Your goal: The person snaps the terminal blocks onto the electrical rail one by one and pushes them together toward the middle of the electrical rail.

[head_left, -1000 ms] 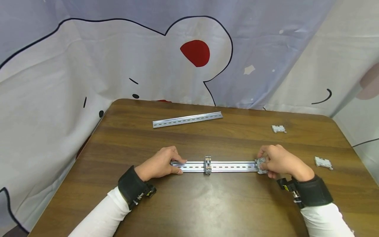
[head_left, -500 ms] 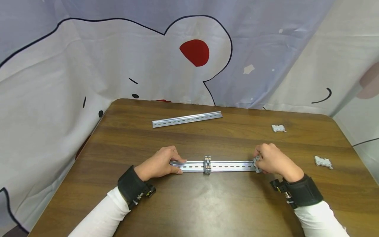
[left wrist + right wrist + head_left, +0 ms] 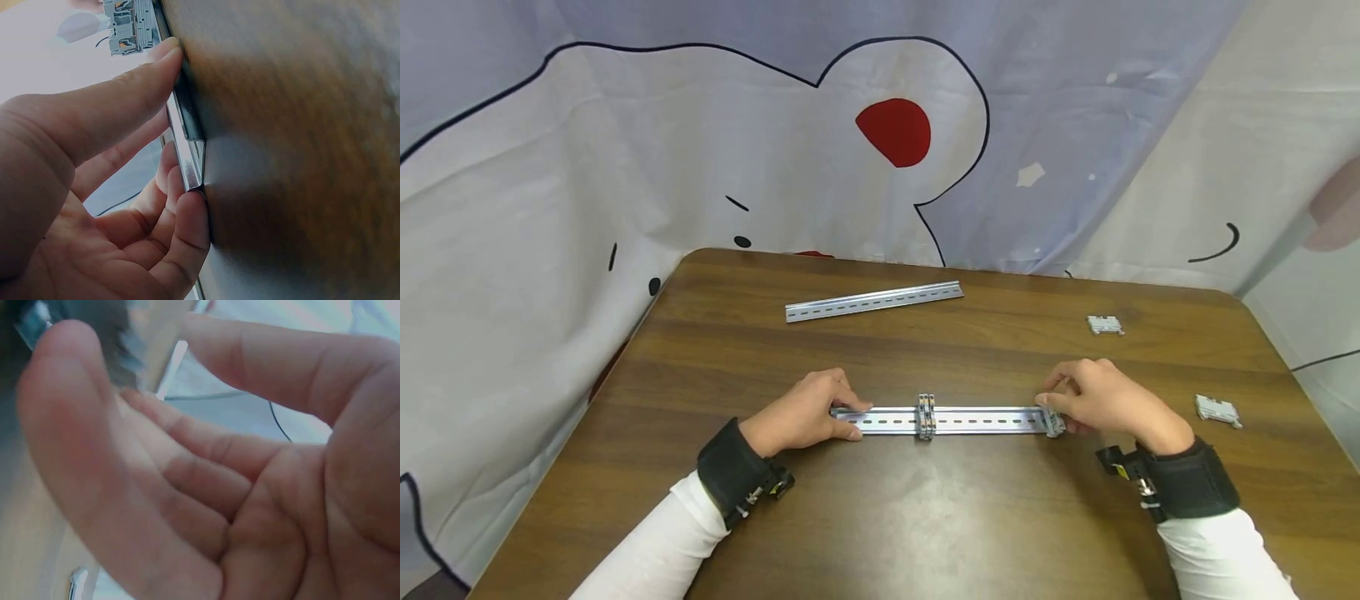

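Note:
A slotted metal DIN rail point(image 3: 985, 421) lies across the table in front of me. My left hand point(image 3: 805, 412) grips its left end, thumb on the near edge and fingers along the far one. Near mid-rail two narrow terminal blocks point(image 3: 926, 417) stand side by side; their grey side shows at the top of the left wrist view. At the right end, my right hand point(image 3: 1097, 396) holds another grey terminal block point(image 3: 1052, 422), which sits tilted over the rail. That block is blurred in the right wrist view, between the fingertips and partly covered by a finger point(image 3: 69, 381).
A second DIN rail point(image 3: 874, 302) lies slightly slanted at the back of the wooden table point(image 3: 880, 517). Two loose terminal blocks lie to the right: one farther back point(image 3: 1105, 325), one nearer point(image 3: 1218, 411). A printed curtain point(image 3: 700, 150) hangs behind the table.
My right hand has shifted left with the terminal block onto the rail's right end, then turned slightly, leaving the block tilted. The left hand and the rail stay put.

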`<state>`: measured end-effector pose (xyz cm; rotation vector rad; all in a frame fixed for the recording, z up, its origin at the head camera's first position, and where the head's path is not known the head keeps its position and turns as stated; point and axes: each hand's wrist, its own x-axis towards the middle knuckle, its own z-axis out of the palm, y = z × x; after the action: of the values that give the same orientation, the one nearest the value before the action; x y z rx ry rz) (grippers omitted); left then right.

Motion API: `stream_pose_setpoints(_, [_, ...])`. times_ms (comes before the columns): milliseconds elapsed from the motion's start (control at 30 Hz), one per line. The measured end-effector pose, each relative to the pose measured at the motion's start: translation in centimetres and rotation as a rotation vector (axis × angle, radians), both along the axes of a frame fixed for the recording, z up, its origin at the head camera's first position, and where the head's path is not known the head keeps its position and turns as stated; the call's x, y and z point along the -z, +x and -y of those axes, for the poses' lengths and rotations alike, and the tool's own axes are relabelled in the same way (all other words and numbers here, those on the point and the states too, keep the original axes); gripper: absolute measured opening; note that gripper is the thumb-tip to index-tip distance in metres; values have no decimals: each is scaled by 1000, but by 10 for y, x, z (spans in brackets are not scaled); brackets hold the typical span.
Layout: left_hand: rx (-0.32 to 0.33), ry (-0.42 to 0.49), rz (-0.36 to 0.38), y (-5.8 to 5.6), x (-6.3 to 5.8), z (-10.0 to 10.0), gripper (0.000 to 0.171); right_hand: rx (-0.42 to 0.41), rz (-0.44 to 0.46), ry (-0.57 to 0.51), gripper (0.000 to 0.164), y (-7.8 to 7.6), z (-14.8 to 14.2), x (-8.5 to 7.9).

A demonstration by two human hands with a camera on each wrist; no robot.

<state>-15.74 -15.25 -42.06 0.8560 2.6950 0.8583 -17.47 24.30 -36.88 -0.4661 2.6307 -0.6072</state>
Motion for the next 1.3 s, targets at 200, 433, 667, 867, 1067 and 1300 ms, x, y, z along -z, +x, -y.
stream_pose_setpoints(200, [3, -17, 6, -1, -1, 0, 40, -82, 138, -166, 33, -3, -18, -1])
stream_pose_setpoints(433, [-8, -21, 27, 0, -3, 0, 41, -57, 248, -294, 36, -7, -16, 4])
stream_pose_setpoints(667, [-9, -20, 24, 1, -4, 1, 41, -48, 372, -394, 39, -10, -16, 9])
stream_pose_setpoints(867, [-7, -17, 22, 2, -3, 1, 41, -54, 450, -525, 39, -9, 3, 22])
stream_pose_setpoints(1067, [-10, -22, 22, 2, -3, 1, 41, -32, 441, -593, 39, -3, 36, 29])
stream_pose_setpoints(1300, [-10, -24, 22, 1, -5, 0, 40, 18, 403, -613, 41, 3, 59, 35])
